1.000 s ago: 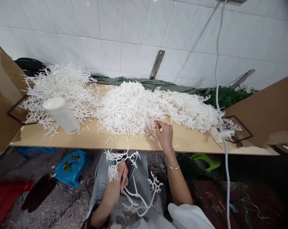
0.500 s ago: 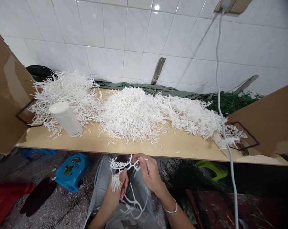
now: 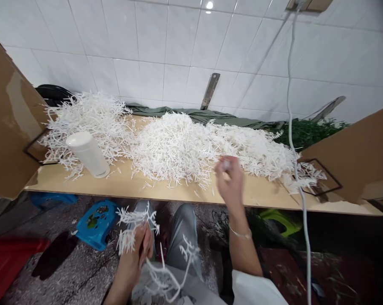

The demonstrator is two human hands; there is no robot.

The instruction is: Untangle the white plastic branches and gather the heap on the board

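White branched stem (image 3: pixel 132 217): Grip and Position

Head view: Left hand (image 3: pixel 143 242) fingers are closed around the stem, above the lap, on the near side of the desk (image 3: pixel 166 193). Right hand (image 3: pixel 231 182) is above the desk, near the central sprig pile (image 3: pixel 172 148); its fingers are curled, contents indeterminable through blur.

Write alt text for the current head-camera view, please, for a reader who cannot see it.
A person's left hand holds a branching white sprig over their legs; their right hand, blurred, hovers over a tan tabletop with heaps of white twiggy pieces and a white bottle.
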